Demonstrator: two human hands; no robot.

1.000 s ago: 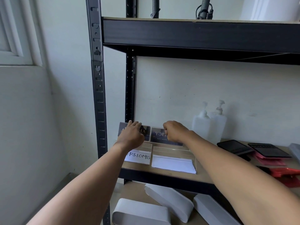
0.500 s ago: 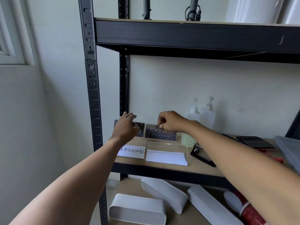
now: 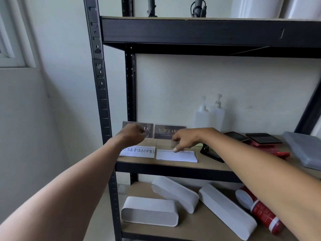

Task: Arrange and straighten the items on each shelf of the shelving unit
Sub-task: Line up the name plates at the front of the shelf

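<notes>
On the middle shelf [image 3: 211, 165] two dark nameplates stand at the back: the left nameplate [image 3: 149, 130] and the right nameplate [image 3: 165, 133]. In front of them are two clear acrylic stands. The left stand [image 3: 139, 151] holds a paper reading RESEPSIONIS, and the right stand [image 3: 176, 155] holds a blank white paper. My right hand [image 3: 185, 139] pinches the top edge of the right stand. My left hand [image 3: 133, 133] hovers with curled fingers in front of the left nameplate; whether it holds the left stand's edge is unclear.
Two white pump bottles [image 3: 202, 117] stand against the wall. Black flat devices [image 3: 264, 138], red items [image 3: 276, 151], a black clip-like object [image 3: 211, 153] and a grey case [image 3: 305, 148] lie to the right. White oblong boxes [image 3: 149, 211] and a red canister [image 3: 264, 214] lie askew on the lower shelf.
Both hands came forward off the dark nameplates. The right hand dropped to the right clear stand and pinched it. The left hand's fingers curled. My view shifted slightly right.
</notes>
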